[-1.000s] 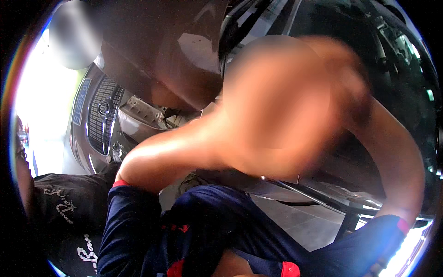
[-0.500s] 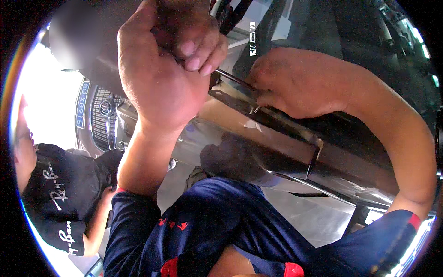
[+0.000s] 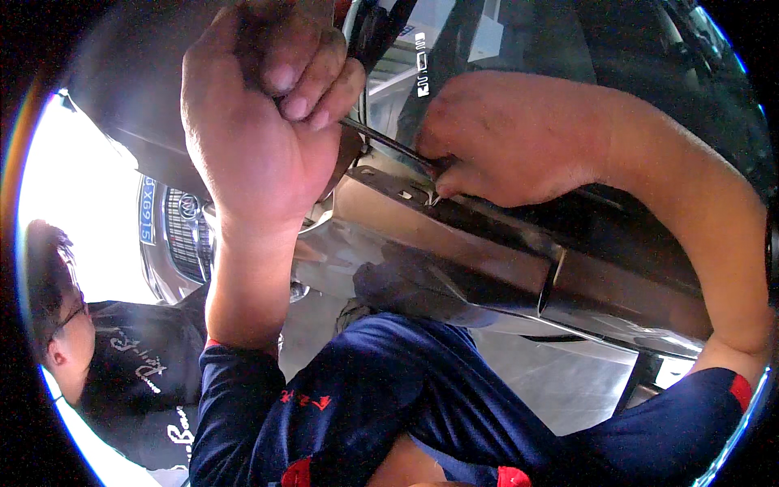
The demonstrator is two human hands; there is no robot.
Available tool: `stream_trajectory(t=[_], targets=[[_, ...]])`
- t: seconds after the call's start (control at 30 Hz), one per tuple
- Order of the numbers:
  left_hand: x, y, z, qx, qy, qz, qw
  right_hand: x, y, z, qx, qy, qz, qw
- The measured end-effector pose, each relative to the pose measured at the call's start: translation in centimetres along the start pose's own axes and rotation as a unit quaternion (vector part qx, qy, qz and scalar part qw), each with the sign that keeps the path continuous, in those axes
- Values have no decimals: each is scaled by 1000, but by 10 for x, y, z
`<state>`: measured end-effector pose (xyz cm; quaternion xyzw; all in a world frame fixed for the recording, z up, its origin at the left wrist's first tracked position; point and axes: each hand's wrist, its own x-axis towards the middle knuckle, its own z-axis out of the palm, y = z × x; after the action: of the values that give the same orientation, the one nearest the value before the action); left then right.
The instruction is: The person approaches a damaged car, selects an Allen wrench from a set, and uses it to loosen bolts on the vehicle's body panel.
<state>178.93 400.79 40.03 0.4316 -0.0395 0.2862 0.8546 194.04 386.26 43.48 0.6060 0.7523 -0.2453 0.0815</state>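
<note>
My left hand (image 3: 256, 130) is raised in the upper middle, its fingers curled around the upper end of a thin dark rod-like tool (image 3: 389, 142); the grip hides that end. My right hand (image 3: 495, 138) is closed on the rod's lower end, over the top edge of a glossy brown car body panel (image 3: 454, 252). A metal strip with holes (image 3: 373, 178) runs along that edge, just left of my right fingers. Dark windscreen glass (image 3: 552, 40) lies behind and above the right hand.
A co-worker (image 3: 146, 381) in a dark printed T-shirt is at the lower left. Beyond stands another car's front with a chrome grille (image 3: 182, 235). A dark raised panel (image 3: 130, 73) fills the upper left. A grey floor (image 3: 552, 381) shows below the panel.
A second ago both hands were a blur near the middle; now they are apart along the rod. Since half a second ago they sit slightly further left, and the co-worker's head shows lower.
</note>
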Motion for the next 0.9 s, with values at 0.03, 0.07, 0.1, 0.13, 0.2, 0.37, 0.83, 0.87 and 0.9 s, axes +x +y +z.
stream_trajectory(t=[0.03,0.07,0.1,0.13,0.2,0.37,0.83,0.87,0.9], targets=[[2,-1,0,0,-1,-3,1000,0,2,1,8,-2,3,1000],[4,-3,1,1,7,-13,1000,0,4,2,11,-1,5,1000],[6,-4,0,2,15,-23,1000,1,5,1,11,-3,3,1000],[9,-5,-2,1,14,-29,999,1,6,0,14,-7,2,1000],[14,-5,-6,-12,5,-47,999,2,8,0,28,0,4,1000],[19,-3,-13,0,14,-50,999,5,11,-6,81,-12,10,997],[-3,17,8,-72,63,-103,990,7,6,6,21,84,-62,994],[-2,18,9,-52,37,-97,993,7,6,7,17,83,-65,994],[-3,18,10,-41,25,-93,995,7,6,7,16,91,-74,993]])
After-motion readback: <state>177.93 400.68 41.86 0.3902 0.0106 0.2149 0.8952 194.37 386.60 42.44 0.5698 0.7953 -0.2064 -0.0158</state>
